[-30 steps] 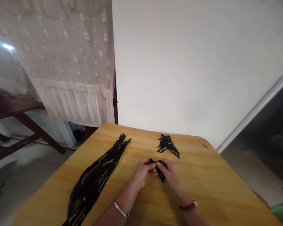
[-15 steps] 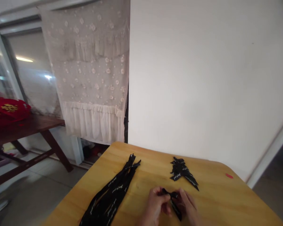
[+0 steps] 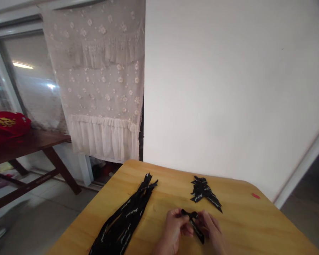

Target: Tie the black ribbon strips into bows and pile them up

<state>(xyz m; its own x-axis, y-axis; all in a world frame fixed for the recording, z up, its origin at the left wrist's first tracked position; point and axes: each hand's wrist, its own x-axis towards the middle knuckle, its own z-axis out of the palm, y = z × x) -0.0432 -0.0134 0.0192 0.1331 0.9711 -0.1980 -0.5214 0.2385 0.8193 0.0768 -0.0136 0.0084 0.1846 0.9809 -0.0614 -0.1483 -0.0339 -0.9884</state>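
A person's left hand (image 3: 173, 233) and right hand (image 3: 211, 231) pinch a small black printed-ribbon bow (image 3: 193, 222) between them, its tail slanting down toward the right hand, over a yellow wooden table (image 3: 241, 216), with a bundle of long black ribbon strips (image 3: 124, 216) to the left.

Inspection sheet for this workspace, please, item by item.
Surface: wooden table top, yellow-toned.
Job's things: black ribbon with white script, pinched into a bow shape; long ribbon strips to the left; heap of shorter ribbon pieces ahead.
Clutter: small red scrap near the far right edge.
Hands: left hand and right hand both pinch the ribbon.
Cables: nothing seen.
Surroundings: lace curtain, white wall, red cloth on a dark wooden table.
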